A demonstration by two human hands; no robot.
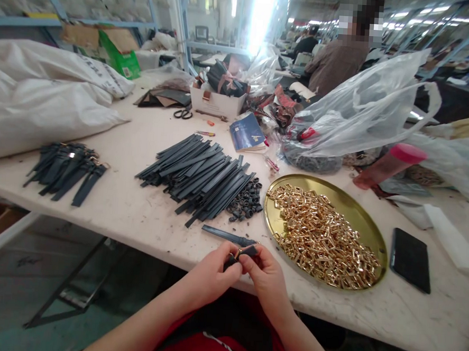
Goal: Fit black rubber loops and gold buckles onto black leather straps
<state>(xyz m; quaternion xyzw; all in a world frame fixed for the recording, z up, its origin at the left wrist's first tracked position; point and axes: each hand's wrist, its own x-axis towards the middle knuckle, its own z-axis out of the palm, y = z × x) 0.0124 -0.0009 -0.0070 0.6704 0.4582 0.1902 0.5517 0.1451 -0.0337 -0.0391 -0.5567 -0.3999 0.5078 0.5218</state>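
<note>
My left hand [225, 267] and my right hand [265, 267] meet at the table's front edge, both closed on one short black strap [248, 252]. A bit of gold metal shows between the fingertips; most of the strap is hidden by them. Just beyond lies a single black strap [225, 235]. A large pile of flat black straps [202, 176] is spread behind it, with small black loops [249, 200] heaped at its right end. To the right, a round gold tray [365, 218] carries many gold buckles [326, 234].
Straps with gold buckles [66, 168] are bunched at left, near white sacks [44, 92]. A phone [411, 259] lies right of the tray. Farther back are a blue booklet [248, 132], scissors [182, 113], a white box [217, 101], a plastic bag [366, 104] and a seated person [337, 60].
</note>
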